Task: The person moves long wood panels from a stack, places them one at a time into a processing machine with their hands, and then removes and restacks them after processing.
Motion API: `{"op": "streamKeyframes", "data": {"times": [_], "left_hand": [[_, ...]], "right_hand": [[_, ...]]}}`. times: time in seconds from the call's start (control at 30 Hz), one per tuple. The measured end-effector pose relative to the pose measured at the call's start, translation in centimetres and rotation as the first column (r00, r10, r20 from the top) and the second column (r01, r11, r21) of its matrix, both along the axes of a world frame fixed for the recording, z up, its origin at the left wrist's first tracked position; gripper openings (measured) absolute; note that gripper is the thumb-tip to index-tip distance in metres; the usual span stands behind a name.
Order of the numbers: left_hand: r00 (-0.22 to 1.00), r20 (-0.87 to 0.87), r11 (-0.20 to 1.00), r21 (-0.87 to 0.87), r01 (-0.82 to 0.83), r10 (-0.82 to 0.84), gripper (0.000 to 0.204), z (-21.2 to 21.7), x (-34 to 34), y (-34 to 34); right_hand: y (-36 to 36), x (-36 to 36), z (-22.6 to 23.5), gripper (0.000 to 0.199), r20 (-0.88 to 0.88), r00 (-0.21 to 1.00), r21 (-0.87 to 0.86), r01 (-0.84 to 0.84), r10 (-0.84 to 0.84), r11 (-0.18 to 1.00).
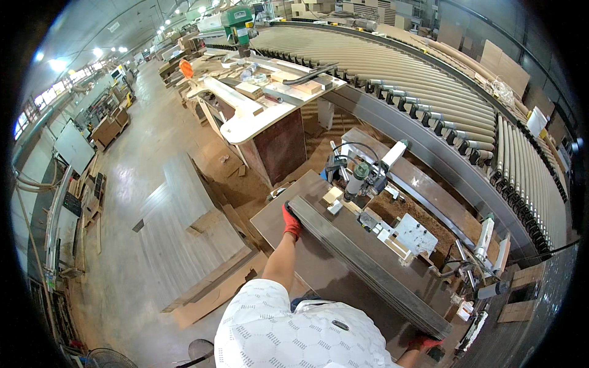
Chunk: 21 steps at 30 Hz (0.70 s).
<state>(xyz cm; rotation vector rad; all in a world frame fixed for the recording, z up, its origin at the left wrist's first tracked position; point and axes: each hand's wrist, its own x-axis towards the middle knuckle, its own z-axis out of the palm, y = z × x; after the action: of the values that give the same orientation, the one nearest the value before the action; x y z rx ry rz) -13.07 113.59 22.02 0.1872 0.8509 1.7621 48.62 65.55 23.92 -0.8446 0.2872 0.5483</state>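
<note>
A narrow stack of long grey wood-grain boards (368, 267) lies slantwise across a brown machine table (325, 273) in front of me. My left hand (291, 222), in a red glove, is closed round the far-left end of the stack. At the near-right end, my right hand (423, 343) is gloved in red too and grips the boards, its fingers partly hidden. Just beyond the left end stands a grey and green machine head (359, 179) with black hoses and small wooden blocks by it. A second machine head (481, 254) stands past the right end, beside a metal plate (417, 234).
A pile of wide grey panels (184, 230) stands on the left over cardboard. Ahead is a cluttered workbench (245, 132) with wood offcuts and a green machine (238, 21). A long roller conveyor (417, 73) curves along the far right. Sawdust lies around the machine.
</note>
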Motion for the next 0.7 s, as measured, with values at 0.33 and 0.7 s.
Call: {"op": "streamKeyframes", "data": {"times": [0.33,0.7], "left_hand": [[0.643,-0.251,0.69,-0.304,0.657,-0.723,0.071,5.1,-7.8,0.3],[0.583,-0.171,0.604,-0.325,0.728,-0.794,0.086,5.8,-8.8,-0.1]], "right_hand": [[-8.9,6.8,1.5,0.076,0.711,0.358,-0.55,-0.253,0.605,0.796],[-7.5,7.4,0.1,0.076,0.358,0.708,-0.193,-0.581,0.608,0.79]]}}
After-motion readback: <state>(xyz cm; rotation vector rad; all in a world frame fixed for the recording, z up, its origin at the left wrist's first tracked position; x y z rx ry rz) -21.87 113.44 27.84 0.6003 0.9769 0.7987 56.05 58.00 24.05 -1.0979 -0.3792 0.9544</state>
